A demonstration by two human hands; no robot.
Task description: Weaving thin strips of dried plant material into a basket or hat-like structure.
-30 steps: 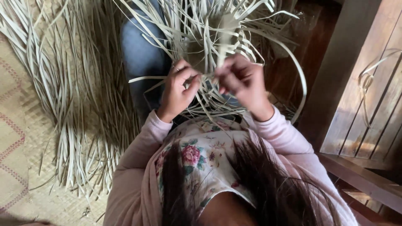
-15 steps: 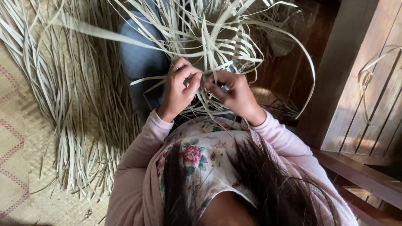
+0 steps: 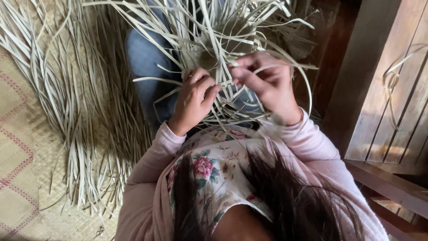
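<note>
A tangle of pale flat palm-leaf strips (image 3: 223, 31) fans out over my lap. My left hand (image 3: 194, 100), a ring on one finger, pinches the strips where they cross, fingers closed on them. My right hand (image 3: 267, 82) is raised a little higher and pulls one strip (image 3: 307, 85) that loops out to the right and back. Both hands meet at the same crossing point. Pink sleeves, a floral top and dark hair fill the lower part of the head view.
A large heap of loose dry strips (image 3: 76, 111) lies on a woven mat (image 3: 18, 178) to my left. A wooden wall and bench (image 3: 383, 134) stand at the right, with one curled strip (image 3: 392, 85) hanging on the planks. A blue-clad leg (image 3: 142, 62) lies under the strips.
My right hand has risen and moved right, drawing its strip into a tighter loop. My left hand stays pinched at the crossing, shifted slightly up.
</note>
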